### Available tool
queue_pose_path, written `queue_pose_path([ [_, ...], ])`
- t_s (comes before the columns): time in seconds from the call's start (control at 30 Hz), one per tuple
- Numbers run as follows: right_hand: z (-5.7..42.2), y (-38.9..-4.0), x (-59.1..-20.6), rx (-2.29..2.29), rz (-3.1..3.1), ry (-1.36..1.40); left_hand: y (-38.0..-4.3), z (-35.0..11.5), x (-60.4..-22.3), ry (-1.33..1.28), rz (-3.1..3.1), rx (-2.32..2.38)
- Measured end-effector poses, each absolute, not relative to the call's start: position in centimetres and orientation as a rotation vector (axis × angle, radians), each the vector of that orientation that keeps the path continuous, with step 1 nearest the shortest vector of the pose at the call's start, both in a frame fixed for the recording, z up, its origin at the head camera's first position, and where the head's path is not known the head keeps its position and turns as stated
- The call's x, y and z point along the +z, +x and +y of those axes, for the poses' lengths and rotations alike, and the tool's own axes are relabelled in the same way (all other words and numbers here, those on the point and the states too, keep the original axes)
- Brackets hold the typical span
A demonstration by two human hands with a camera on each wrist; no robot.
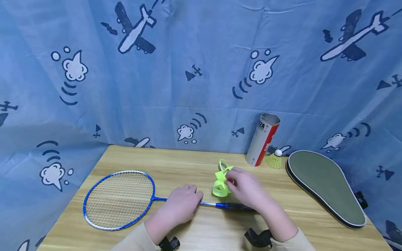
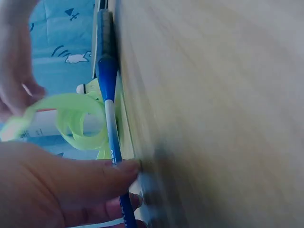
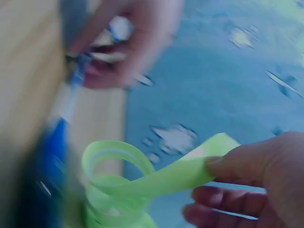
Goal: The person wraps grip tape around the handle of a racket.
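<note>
A blue and white badminton racket (image 1: 119, 200) lies across the wooden table, its head to the left. Around its shaft (image 2: 112, 133) the left hand (image 1: 183, 204) curls thumb and fingers, just left of the blue and dark handle (image 1: 232, 206). Just behind the handle, the right hand (image 1: 248, 186) pinches the end of a neon yellow-green strip of grip tape (image 3: 161, 183) between thumb and index finger. Loose coils of the tape (image 1: 220, 189) hang down from there, and a thin loop of it (image 1: 223, 163) stands up behind.
An open white and red shuttlecock tube (image 1: 262, 139) stands at the back, with a yellow shuttlecock (image 1: 275, 159) beside it. To the right lies a green racket cover (image 1: 326, 188) with black edging. A blue curtain (image 1: 201, 76) printed with airplanes hangs behind the wooden table (image 1: 176, 160).
</note>
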State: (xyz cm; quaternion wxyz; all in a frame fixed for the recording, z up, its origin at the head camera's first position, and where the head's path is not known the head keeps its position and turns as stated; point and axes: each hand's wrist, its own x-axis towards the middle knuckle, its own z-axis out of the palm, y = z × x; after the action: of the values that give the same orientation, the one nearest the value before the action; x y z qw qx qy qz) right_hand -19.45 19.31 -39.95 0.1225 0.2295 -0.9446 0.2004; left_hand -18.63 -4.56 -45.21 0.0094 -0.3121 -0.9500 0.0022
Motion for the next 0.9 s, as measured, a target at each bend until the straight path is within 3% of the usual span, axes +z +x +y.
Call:
queue_pose_path([
  [0.23, 25.1, -18.1, -36.5, 0.941, -2.638, 0.311, -18.8, -5.2, -44.8, -1.040, -2.986, 0.034],
  [0.6, 32.8, -16.5, -33.2, 1.136, -2.481, -0.071, -17.5, -9.5, -39.0, -1.296, -2.997, -0.487],
  [0.73, 34.1, -15.8, -33.1, 1.295, -2.406, -0.075, -16.8, -11.0, -36.2, -1.265, -2.927, -0.585],
  [0.9, 34.9, -14.6, -33.6, 1.854, -2.076, 0.202, -16.5, -12.7, -33.1, -1.179, -2.762, -0.601],
])
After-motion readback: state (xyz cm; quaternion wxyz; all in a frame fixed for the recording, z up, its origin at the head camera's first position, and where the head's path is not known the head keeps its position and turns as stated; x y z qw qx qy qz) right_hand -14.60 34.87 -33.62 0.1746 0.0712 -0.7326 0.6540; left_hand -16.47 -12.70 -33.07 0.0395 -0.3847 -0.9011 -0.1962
